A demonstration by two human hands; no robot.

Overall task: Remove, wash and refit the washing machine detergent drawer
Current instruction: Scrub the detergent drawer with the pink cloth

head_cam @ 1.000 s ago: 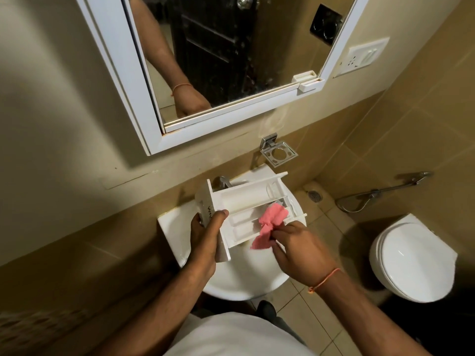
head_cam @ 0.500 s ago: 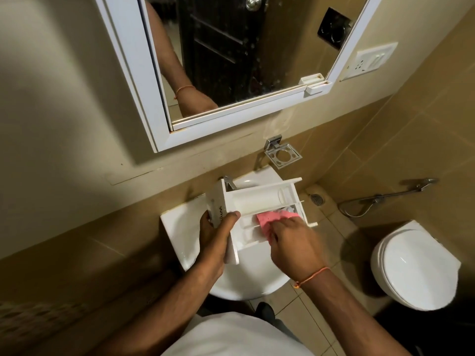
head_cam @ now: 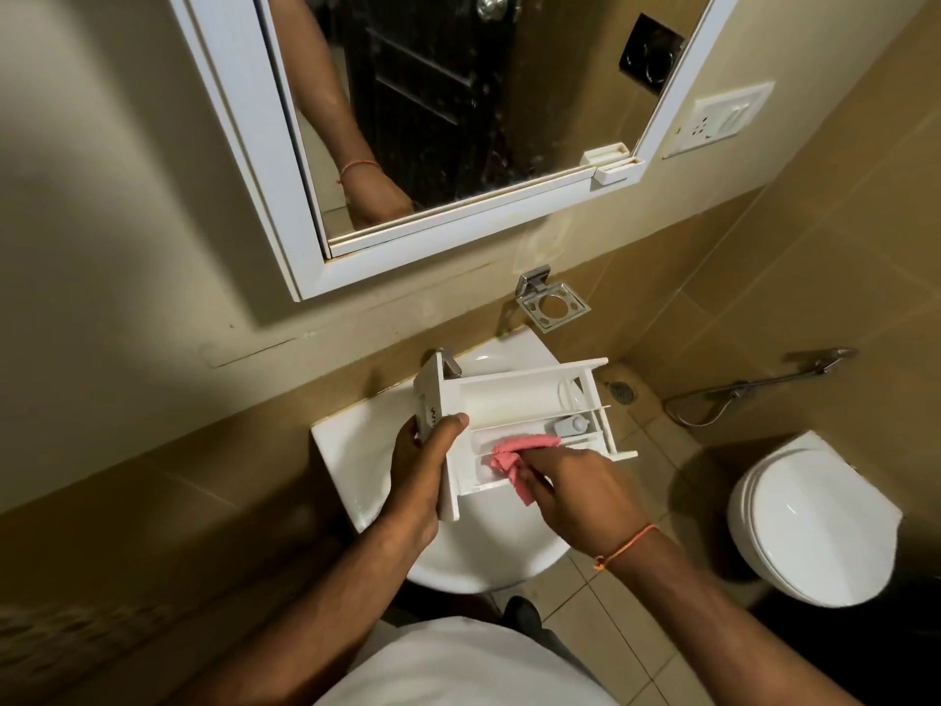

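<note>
While hands point(head_cam: 580, 489) work, white basin point(head_cam: 341, 450) juts from tan tiled wall point(head_cam: 814, 277).

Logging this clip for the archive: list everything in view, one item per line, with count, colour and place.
detergent drawer: 1, white, held over the basin
cloth: 1, pink, in a front drawer compartment
basin: 1, white, below the mirror
tap: 1, chrome, behind the drawer
mirror: 1, white frame, on the wall
holder: 1, chrome, on the wall above the basin
socket plate: 1, white, right of the mirror
toilet: 1, white, right
spray hose: 1, chrome, on the wall above the toilet
left hand: grips the drawer front
right hand: pinches the cloth
</note>
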